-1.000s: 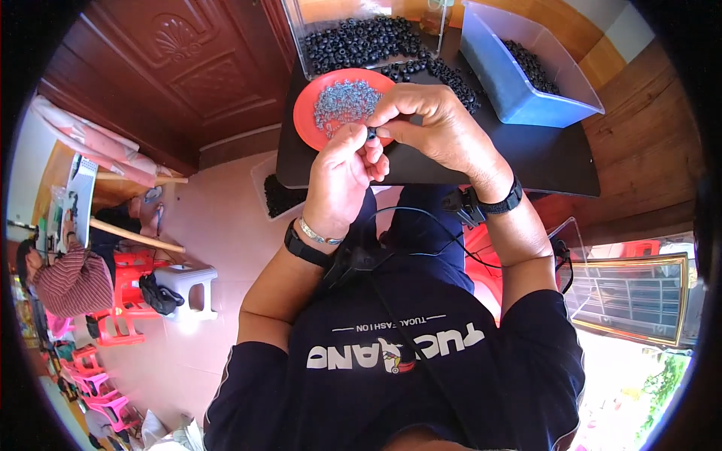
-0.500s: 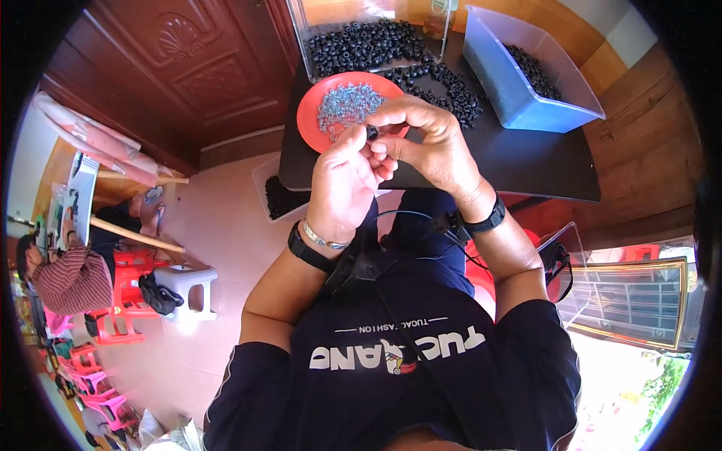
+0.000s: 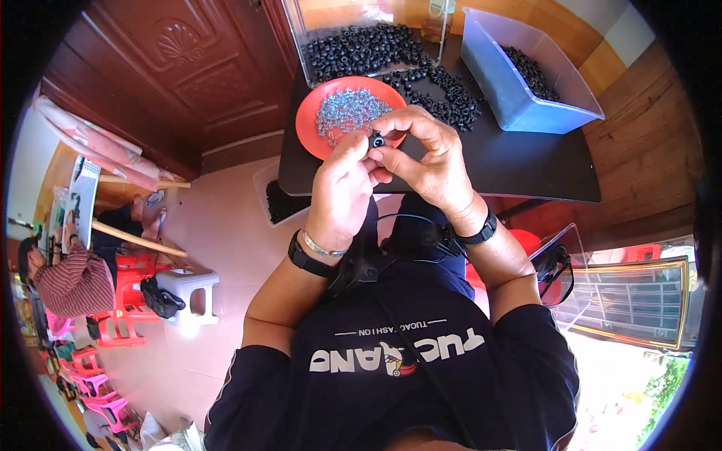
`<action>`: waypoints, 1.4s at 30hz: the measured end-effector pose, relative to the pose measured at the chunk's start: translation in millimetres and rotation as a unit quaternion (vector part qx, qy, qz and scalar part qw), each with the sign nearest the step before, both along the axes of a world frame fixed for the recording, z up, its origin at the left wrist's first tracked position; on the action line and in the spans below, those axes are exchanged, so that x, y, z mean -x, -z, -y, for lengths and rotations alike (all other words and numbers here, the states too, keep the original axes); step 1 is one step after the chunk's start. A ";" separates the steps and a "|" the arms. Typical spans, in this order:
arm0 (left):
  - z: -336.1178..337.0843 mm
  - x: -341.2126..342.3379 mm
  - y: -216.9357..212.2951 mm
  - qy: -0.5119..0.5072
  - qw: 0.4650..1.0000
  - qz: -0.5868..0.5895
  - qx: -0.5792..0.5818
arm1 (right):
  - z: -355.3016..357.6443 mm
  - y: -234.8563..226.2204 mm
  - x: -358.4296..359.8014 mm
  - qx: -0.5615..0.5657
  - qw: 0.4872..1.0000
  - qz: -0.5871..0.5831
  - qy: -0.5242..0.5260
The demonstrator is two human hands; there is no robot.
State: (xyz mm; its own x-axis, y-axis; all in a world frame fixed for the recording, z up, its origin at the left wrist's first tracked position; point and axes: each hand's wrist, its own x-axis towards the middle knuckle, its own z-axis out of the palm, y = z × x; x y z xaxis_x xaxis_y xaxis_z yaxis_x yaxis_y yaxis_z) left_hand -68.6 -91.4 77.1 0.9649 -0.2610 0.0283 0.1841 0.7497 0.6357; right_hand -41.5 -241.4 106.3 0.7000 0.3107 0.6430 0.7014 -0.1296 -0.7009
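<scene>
Between the fingertips of both hands is a small round black part [image 3: 377, 140] with a lighter ring at its centre. My right hand [image 3: 430, 154] pinches it with thumb and forefinger. My left hand [image 3: 342, 180] has its thumb and fingers against the other side of it, palm partly turned up. Just beyond the hands lies a red plate [image 3: 310, 129] holding many small shiny, clear-bluish pieces [image 3: 350, 110]. Loose black parts [image 3: 451, 101] of a similar look are spread on the dark table [image 3: 526, 161] behind the right hand.
A clear box [image 3: 299, 45] with a heap of black parts stands at the back. To its right is a blue bin [image 3: 526, 113] with more. A clear tub [image 3: 265, 188] sits below the table's left edge. Stools [image 3: 188, 289] and another person [image 3: 71, 282] are at far left.
The black part has turned so its ringed face shows now. My right thumb and forefinger have shifted slightly around it, and both hands sit a little lower.
</scene>
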 end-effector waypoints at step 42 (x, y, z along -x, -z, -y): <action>-4.5 9.5 12.8 -0.051 0.989 0.108 -0.081 | 1.1 15.7 4.7 0.095 0.980 0.145 0.095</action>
State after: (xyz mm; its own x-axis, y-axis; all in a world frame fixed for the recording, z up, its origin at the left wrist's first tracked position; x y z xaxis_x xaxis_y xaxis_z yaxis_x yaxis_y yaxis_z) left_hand -78.2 -86.9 64.3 0.9624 -0.1806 0.2029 -0.0410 0.6416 0.7659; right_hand -46.2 -242.5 90.7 0.5534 0.3258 0.7666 0.8180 -0.3859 -0.4265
